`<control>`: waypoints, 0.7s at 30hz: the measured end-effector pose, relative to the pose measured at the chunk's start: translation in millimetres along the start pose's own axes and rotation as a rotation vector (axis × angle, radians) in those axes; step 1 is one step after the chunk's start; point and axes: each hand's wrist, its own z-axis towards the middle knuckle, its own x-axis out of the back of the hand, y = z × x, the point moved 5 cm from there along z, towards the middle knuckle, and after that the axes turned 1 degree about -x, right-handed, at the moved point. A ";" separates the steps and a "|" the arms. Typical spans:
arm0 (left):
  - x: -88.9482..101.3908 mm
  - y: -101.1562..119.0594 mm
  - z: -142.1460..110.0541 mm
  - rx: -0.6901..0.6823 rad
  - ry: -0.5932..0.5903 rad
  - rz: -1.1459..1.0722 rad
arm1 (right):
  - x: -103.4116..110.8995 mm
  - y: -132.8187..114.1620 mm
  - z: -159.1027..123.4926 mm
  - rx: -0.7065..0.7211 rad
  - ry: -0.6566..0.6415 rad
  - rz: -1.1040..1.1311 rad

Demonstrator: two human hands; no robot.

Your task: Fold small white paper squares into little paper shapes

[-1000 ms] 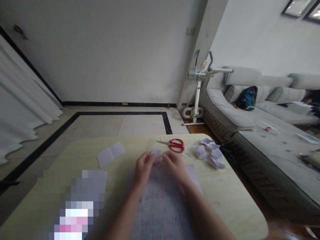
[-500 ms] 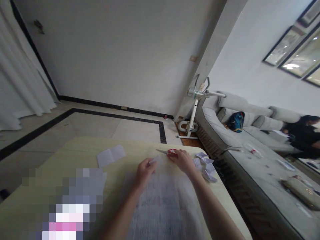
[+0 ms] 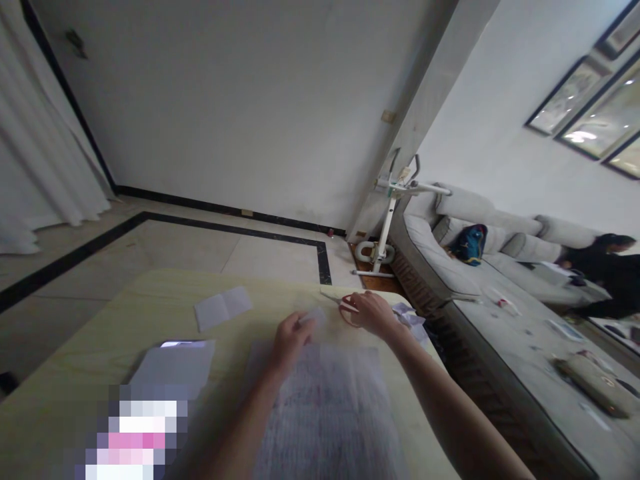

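My left hand (image 3: 289,337) pinches a small folded piece of white paper (image 3: 313,316) just above the pale wooden table (image 3: 100,333). My right hand (image 3: 373,313) has reached to the right and is closed around the handles of the red scissors (image 3: 344,308), whose blades point left. Under both forearms lies a large written sheet of paper (image 3: 325,407). Several folded white paper pieces (image 3: 411,316) lie just right of my right hand, partly hidden by it.
A folded white sheet (image 3: 223,307) lies at the table's far left, with more paper (image 3: 173,363) nearer me. A grey sofa (image 3: 500,313) stands to the right with a blue bag (image 3: 467,244) and a person in dark clothes (image 3: 605,273). An exercise machine (image 3: 387,220) stands behind.
My right hand left the folded paper, moved right and closed on the scissors. My left hand kept the paper. The view tilted up and to the right.
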 end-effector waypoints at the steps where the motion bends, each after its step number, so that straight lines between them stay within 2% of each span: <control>1: 0.2 -0.3 0.1 0.003 0.002 0.000 | 1.3 3.9 -1.3 -0.016 0.013 0.013; 4: 0.6 0.0 0.8 -0.012 -0.004 -0.019 | 2.8 17.0 -6.2 -0.039 0.094 0.160; 8: 0.5 0.2 1.3 -0.030 -0.034 -0.091 | -1.2 33.8 -18.3 -0.100 0.196 0.539; 15: 2.4 -0.3 -1.1 0.005 -0.033 -0.185 | -7.4 32.9 -53.3 -0.103 0.207 1.241; 18: 1.4 0.4 -2.2 0.003 -0.049 -0.209 | -15.1 22.6 -68.4 -0.139 0.205 1.327; 21: -0.2 1.0 -3.0 -0.006 -0.072 -0.183 | -22.7 1.1 -80.4 -0.113 0.119 1.261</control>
